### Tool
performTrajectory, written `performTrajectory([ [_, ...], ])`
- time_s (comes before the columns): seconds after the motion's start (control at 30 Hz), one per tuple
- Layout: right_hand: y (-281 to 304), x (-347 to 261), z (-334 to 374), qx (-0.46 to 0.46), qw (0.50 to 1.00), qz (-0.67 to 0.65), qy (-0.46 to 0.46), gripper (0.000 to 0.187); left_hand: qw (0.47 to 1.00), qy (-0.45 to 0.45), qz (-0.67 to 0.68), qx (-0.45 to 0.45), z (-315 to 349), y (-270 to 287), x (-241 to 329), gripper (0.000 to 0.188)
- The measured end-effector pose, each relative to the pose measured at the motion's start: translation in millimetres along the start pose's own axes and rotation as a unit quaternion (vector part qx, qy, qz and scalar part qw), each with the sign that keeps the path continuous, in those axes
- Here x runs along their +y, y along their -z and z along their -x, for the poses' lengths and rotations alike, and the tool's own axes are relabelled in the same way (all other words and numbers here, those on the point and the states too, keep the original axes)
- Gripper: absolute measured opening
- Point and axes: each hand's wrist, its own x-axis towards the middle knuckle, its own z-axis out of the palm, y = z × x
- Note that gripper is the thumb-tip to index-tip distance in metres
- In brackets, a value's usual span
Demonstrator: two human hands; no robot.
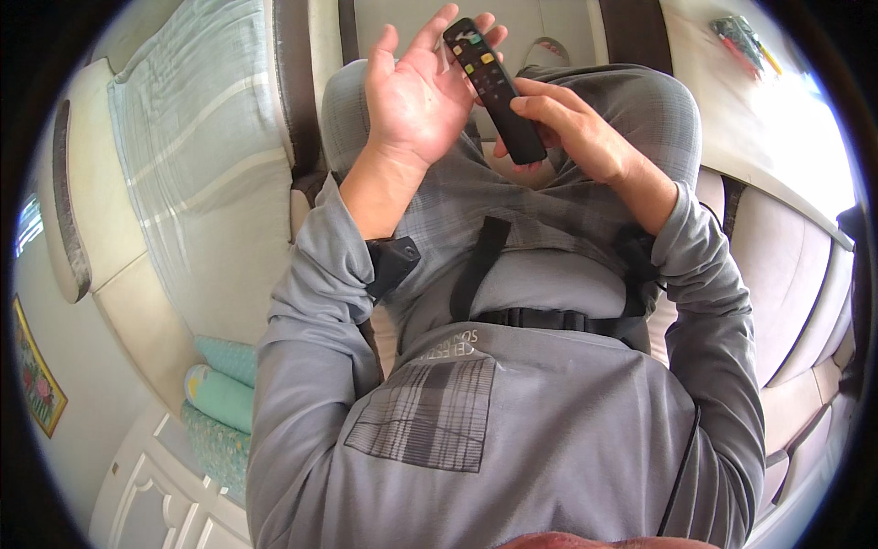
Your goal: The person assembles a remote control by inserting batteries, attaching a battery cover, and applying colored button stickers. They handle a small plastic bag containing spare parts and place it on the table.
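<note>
A slim black remote control (498,91) with small coloured buttons toward its far end is tilted above my lap. My right hand (576,128) grips it near its lower end, thumb on top and fingers curled underneath. My left hand (419,101) is turned palm up, its thumb and fingers spread. The remote's far end passes in front of some left fingertips; whether they touch it, I cannot tell.
A sofa seat with a pale striped cover (201,146) lies to the left, with rolled teal cushions (219,398) nearer me. At the right, a pale tabletop (722,119) bears a plastic packet (739,46). A slipper (547,51) shows on the floor beyond my knees.
</note>
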Motion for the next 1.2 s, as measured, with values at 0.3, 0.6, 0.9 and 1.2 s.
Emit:
performTrajectory([
  [0.3,2,9,-4,-0.012,1.0,0.019,0.0,0.034,0.997,-0.016,-0.019,-0.076,1,2,-2,0.056],
  [0.6,17,1,-3,0.053,0.968,0.244,0.037,0.029,0.981,0.032,-0.193,-0.006,4,4,-10,0.063],
  [0.9,30,-6,-5,0.172,0.972,0.06,0.146,0.014,0.96,0.142,-0.238,-0.032,10,7,-16,0.04],
  [1.2,33,-15,17,0.075,0.958,0.263,0.084,0.022,0.934,0.226,-0.252,-0.112,34,-2,-35,0.05],
])
